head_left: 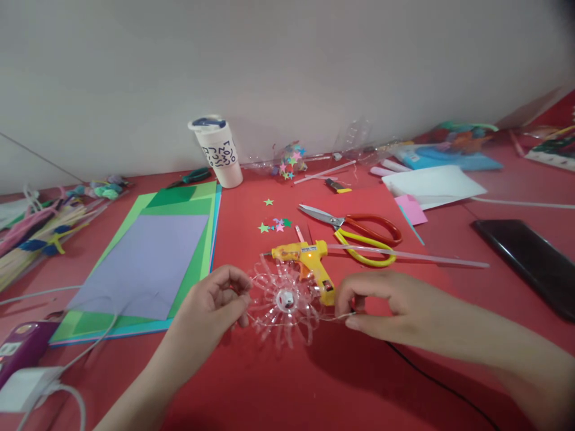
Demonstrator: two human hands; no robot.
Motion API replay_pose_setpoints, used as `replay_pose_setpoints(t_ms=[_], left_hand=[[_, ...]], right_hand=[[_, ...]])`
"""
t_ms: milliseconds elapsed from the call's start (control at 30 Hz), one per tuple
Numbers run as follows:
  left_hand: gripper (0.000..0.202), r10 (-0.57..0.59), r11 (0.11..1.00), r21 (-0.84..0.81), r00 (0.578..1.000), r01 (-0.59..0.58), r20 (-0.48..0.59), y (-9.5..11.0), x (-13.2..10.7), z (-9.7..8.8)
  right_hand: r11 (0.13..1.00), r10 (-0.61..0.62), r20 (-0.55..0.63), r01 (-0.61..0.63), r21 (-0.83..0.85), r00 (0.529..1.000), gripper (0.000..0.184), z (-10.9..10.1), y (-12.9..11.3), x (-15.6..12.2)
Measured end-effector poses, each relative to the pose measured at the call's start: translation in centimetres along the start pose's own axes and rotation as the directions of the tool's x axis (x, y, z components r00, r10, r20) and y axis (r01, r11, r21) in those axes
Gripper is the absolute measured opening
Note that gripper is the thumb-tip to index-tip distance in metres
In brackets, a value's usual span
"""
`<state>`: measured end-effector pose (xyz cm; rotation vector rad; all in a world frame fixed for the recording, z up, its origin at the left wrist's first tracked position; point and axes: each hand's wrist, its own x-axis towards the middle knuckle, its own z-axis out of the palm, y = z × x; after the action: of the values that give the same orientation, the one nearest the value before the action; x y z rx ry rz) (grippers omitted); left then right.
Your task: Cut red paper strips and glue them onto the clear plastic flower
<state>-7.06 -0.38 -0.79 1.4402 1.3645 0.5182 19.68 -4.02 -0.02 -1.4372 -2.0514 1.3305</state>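
Note:
Between my hands is a clear plastic bottle piece [272,302], its sides cut into thin strips that fan out like a flower around a white centre. A thin pale string [335,318] loops around it. My left hand [224,298] is closed in a pinch at the left side, on the string as far as I can see. On the right, my right hand [377,302] pinches the string between thumb and fingers. Just behind the plastic lies a yellow glue gun [312,257] with a long clear glue stick [422,257]. Scissors [345,224] with red and yellow handles rest beyond it.
Coloured paper sheets [144,257] lie at left, below a white tumbler [222,155]. Small paper stars [279,226] and a box cutter [336,185] are farther back. At right is a black phone [525,260]. A white charger [29,389] with cables sits front left.

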Motion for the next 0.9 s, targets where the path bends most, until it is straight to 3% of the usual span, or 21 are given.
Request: replay_pose_setpoints(t_ms=[100, 267, 467, 567, 633, 700, 767, 833, 900], left_hand=[[0.011, 0.011, 0.999, 0.031, 0.999, -0.010, -0.033, -0.1, -0.2, 0.1], [0.010, -0.034, 0.997, -0.074, 0.999, 0.034, 0.008, -0.4, 0.0, 0.3], [0.009, -0.066, 0.991, -0.118, 0.998, 0.067, 0.009, -0.5, -0.1, 0.3], [0.006, -0.073, 0.986, -0.149, 0.997, 0.078, 0.037, -0.3, -0.1, 0.3], [0.005, -0.064, 0.984, -0.161, 0.997, 0.071, 0.046, -0.1, -0.1, 0.4], [0.006, -0.046, 0.987, -0.149, 0.996, 0.058, 0.082, 0.1, 0.1, 0.3], [0.014, -0.052, 0.992, -0.106, 0.985, 0.070, 0.163, 0.3, 0.2, 0.2], [0.027, -0.075, 0.995, -0.041, 0.965, 0.088, 0.252, 0.5, 0.2, 0.1], [0.031, -0.052, 0.998, 0.047, 0.962, 0.041, 0.269, 0.8, 0.2, 0.1]], right_hand=[[0.998, -0.050, 0.013, 0.050, 0.043, 0.999, 0.013, 0.1, -0.2, -0.4], [0.974, -0.014, -0.102, 0.037, 0.224, 0.995, 0.025, 0.3, -0.1, -0.3], [0.808, -0.069, -0.181, 0.161, 0.567, 0.981, 0.023, 0.3, 1.0, 0.1], [0.764, -0.051, -0.143, 0.131, 0.632, 0.988, 0.018, 0.4, 1.3, 0.3], [0.837, -0.005, -0.083, 0.050, 0.545, 0.997, 0.017, 0.4, 1.1, 0.4], [0.943, 0.028, -0.077, -0.001, 0.332, 0.997, 0.017, 0.4, 0.5, 0.4], [0.995, -0.046, -0.092, 0.054, 0.089, 0.995, 0.020, 0.5, -0.3, 0.2], [0.980, -0.179, -0.058, 0.172, -0.101, 0.982, 0.018, 0.5, -1.1, -0.1], [0.946, -0.245, -0.001, 0.239, -0.218, 0.970, 0.016, 0.6, -1.8, -0.4]])
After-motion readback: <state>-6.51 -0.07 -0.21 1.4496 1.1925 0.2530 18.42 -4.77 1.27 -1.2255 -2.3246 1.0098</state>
